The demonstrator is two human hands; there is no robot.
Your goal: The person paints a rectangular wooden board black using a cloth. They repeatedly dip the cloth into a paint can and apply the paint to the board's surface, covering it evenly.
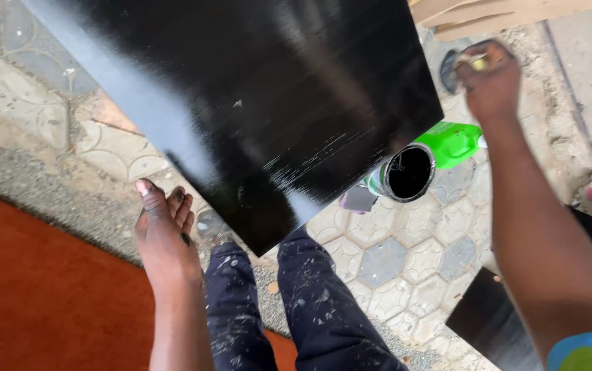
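Head view: a person stands over a glossy black-painted board (262,103) filling the far centre. The left hand (162,227), fingers spread and paint-stained, steadies the board's near left edge. The right hand (488,79), far right, is clenched around a small paint-smeared tool, too blurred to name. An open tin of black paint (406,173) sits on patterned paving (385,261) beside a green bottle (450,143).

green bottle (450,143) behind open black-paint tin (406,173)
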